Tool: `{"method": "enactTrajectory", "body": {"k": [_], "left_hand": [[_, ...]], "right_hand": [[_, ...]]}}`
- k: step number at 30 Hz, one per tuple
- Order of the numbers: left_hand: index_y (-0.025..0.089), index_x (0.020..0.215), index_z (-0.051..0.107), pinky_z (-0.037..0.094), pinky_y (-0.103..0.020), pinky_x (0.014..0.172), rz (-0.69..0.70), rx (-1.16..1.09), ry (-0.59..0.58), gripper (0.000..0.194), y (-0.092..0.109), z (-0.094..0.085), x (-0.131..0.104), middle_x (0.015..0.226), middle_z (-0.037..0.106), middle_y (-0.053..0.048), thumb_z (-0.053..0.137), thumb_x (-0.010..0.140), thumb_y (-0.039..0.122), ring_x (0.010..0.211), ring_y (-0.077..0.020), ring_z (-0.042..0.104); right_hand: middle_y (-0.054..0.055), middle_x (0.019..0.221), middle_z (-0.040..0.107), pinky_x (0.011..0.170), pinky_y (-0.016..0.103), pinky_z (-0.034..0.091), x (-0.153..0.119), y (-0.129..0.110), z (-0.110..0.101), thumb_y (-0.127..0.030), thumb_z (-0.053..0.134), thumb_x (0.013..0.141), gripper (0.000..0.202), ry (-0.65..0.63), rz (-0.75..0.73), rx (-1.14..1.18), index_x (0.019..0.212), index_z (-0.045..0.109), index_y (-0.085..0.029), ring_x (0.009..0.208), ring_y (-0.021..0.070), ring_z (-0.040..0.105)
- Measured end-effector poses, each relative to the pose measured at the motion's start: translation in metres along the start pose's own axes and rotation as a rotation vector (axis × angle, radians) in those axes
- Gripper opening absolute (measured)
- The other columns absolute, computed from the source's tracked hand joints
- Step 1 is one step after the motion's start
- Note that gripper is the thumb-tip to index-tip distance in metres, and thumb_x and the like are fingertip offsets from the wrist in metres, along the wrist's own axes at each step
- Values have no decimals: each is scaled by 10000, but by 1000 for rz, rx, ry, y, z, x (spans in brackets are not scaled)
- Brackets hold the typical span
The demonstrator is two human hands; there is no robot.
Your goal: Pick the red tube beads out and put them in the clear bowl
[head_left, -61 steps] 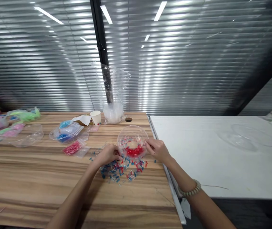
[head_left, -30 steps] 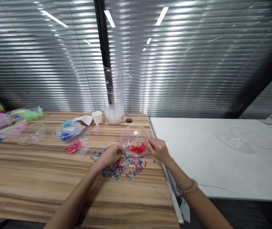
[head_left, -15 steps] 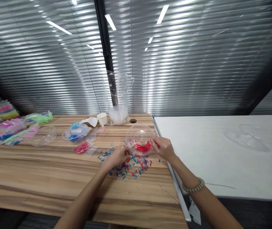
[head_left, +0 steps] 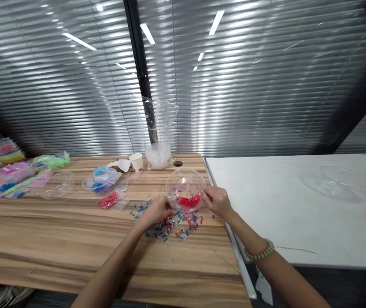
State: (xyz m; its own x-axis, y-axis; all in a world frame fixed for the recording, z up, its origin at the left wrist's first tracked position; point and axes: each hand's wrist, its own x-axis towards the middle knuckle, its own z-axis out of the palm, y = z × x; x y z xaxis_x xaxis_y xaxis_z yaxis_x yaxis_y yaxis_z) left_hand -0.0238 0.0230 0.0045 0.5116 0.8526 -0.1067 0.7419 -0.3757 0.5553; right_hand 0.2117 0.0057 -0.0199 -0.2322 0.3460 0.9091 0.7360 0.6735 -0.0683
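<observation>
A clear plastic bowl [head_left: 183,176] is tilted toward me, with red tube beads [head_left: 188,201] gathered at its low side. My right hand [head_left: 217,200] pinches the bowl's right rim between thumb and fingers. At the lower left rim my left hand [head_left: 157,209] is closed, its fingertips overlapping the edge; part of its grip is hidden. Loose blue, red and clear tube pieces [head_left: 183,233] lie scattered on the wooden table [head_left: 74,239] under the bowl and around my left hand.
Left of the bowl are a packet of red beads [head_left: 108,199], a clear dish holding blue packets [head_left: 101,182] and a paper cup [head_left: 136,162]. A bag of stacked clear bowls [head_left: 158,155] stands behind. Colourful bags [head_left: 16,173] lie far left. A white table [head_left: 275,222] adjoins at right.
The bowl has shifted slightly left and its face has turned a little, with my right hand following. My left thumb has come closer to the rim. The camera view has moved slightly.
</observation>
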Motion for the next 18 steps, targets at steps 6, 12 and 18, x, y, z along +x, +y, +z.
{"method": "enactTrajectory", "body": {"k": [6,12,18], "left_hand": [[110,697,698,408,-218,573,-12,-66,-39,86,-5,-4,-4,633,668,-36,658,652,171,614,-152,589],[108,716,707,417,-208,549,-33,-138,-128,161,-21,-18,-9,659,695,-40,701,556,123,616,-161,612],[115,750,708,431,-229,642,22,-136,50,162,-16,-25,-8,763,716,-59,703,606,190,726,-182,629]], "right_hand": [[25,591,650,529,241,441,0,3,-2,-146,462,899,216,40,14,-14,779,640,-168,516,130,589],[20,623,664,556,242,453,1,-2,0,-136,487,887,194,-31,-114,-22,759,626,-182,562,132,609],[11,566,638,531,244,452,5,-5,-1,-123,491,872,209,-7,-120,-24,719,617,-189,514,130,591]]}}
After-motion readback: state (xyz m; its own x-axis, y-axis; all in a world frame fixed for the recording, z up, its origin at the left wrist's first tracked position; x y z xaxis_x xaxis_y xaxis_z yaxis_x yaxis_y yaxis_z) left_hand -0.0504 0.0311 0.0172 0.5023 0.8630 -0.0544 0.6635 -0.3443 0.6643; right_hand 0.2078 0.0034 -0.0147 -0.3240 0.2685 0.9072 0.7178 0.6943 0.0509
